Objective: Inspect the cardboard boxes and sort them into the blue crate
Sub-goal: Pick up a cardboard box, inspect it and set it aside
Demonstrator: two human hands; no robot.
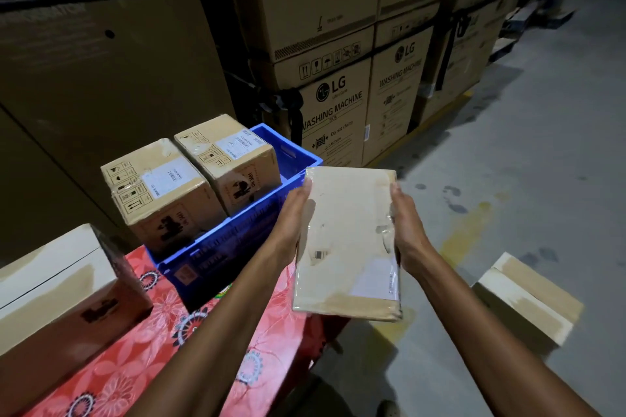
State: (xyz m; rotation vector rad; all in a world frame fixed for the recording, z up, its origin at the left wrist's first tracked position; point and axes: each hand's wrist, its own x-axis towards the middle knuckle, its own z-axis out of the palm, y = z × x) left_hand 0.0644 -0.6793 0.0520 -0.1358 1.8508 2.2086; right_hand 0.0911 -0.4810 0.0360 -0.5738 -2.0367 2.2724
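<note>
I hold a taped cardboard box [345, 240] in the air between both hands, just right of the blue crate [237, 240]. My left hand [291, 217] lies flat along its left side and my right hand [408, 230] lies along its right side, fingers fairly straight. The box's broad pale face with a white label points up at me. Two cardboard boxes stand side by side in the crate: a nearer one [159, 193] and a farther one [230, 159], both with white labels on top. The crate sits on a table with a red flowered cloth [142, 355].
A larger cardboard box [61, 308] rests on the table at the left. Another taped box [528, 298] lies on the grey concrete floor at the right. Tall stacks of washing machine cartons [342, 54] rise behind the crate, and big cartons [101, 78] wall off the left.
</note>
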